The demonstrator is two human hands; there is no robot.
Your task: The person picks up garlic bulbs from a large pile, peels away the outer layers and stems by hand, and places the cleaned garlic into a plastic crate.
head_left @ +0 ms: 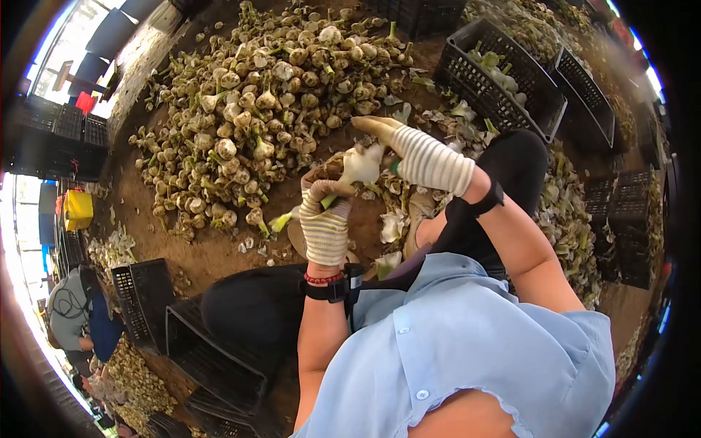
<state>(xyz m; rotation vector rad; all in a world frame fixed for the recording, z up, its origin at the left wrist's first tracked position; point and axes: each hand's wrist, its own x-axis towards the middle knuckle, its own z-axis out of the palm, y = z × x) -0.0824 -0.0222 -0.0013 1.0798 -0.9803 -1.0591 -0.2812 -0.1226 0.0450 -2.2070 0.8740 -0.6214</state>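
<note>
My left hand (326, 223), in a striped work glove with tan fingers, is closed round a garlic bulb (361, 163) near its stalk. The bulb is white and smooth, with some brown skin at its top. My right hand (420, 153), gloved the same way, is beside the bulb with its fingers reaching over the far side. A small green piece of something (395, 166) shows in the right palm; the rest of it is hidden. Just past both hands lies a large heap of unpeeled garlic (248, 117) on the dirt floor.
Peeled garlic lies in a black crate (504, 77) at the upper right. More black crates (219, 358) stand by my left knee. Loose skins (566, 212) cover the ground to my right. Another person (77, 314) bends over at the far left, near a yellow container (77, 209).
</note>
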